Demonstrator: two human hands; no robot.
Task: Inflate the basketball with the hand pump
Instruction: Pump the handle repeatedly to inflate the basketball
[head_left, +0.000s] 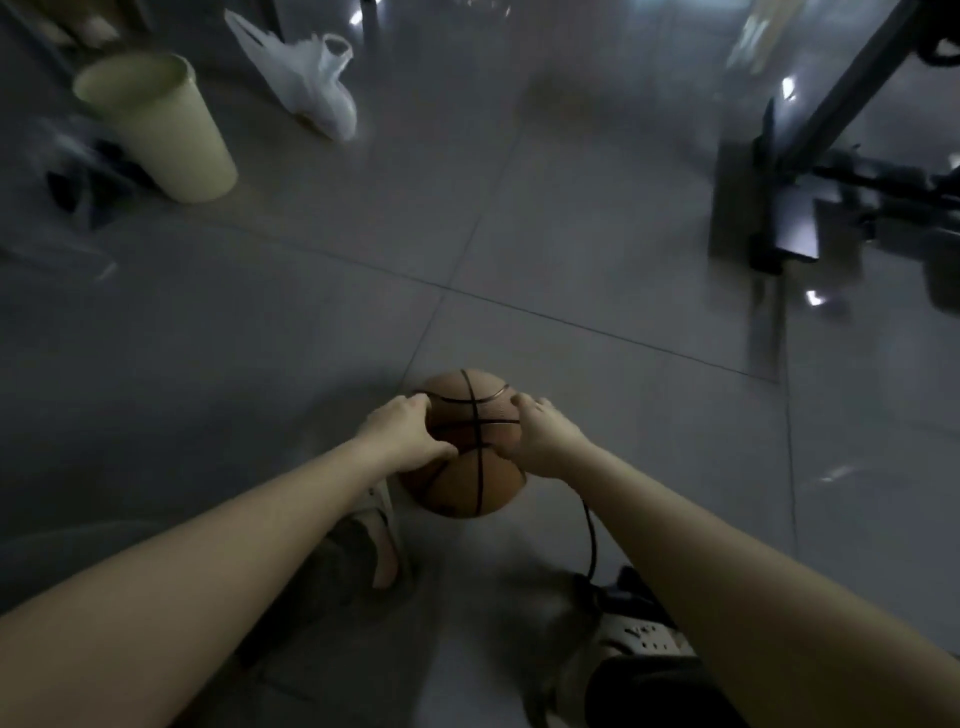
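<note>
A brown basketball (467, 467) with black seams is held low over the grey tiled floor, just ahead of my feet. My left hand (402, 434) grips its left side and my right hand (540, 439) grips its right side, thumbs pressing into the top. A thin black hose (589, 535) runs from under my right wrist down toward a dark pump part (618, 592) by my right foot. Most of the pump is hidden behind my right forearm.
A pale yellow bin (161, 124) stands at the back left, with a white plastic bag (306, 78) beyond it. A black metal stand (769, 197) occupies the right side. My slippered feet (379, 525) are below the ball.
</note>
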